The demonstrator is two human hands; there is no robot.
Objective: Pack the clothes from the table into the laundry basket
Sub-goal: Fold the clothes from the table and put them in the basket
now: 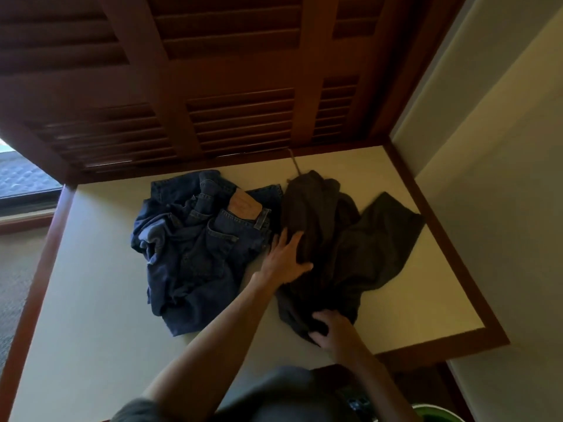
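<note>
The left hand [286, 257] lies just right of the frame's centre with its fingers spread fairly straight, pressing on the left edge of a dark grey garment [341, 248], the thumb hooked against the cloth. Lower down and to the right, the right hand [330, 328] has its fingers curled into the near corner of the same garment, bunching the fabric in a grip. The garment sprawls rumpled across the right half of the pale worktop [100, 284], one flap reaching toward the upper right. Touching its left side is a crumpled pair of blue jeans [195, 248], waistband and tan leather patch turned up, in the middle of the frame. A dark wooden border frames the worktop, and brown louvred shutters [213, 71] fill the top of the frame. At the bottom right edge a sliver of a green rim [435, 414] shows; I cannot tell what it belongs to.
</note>
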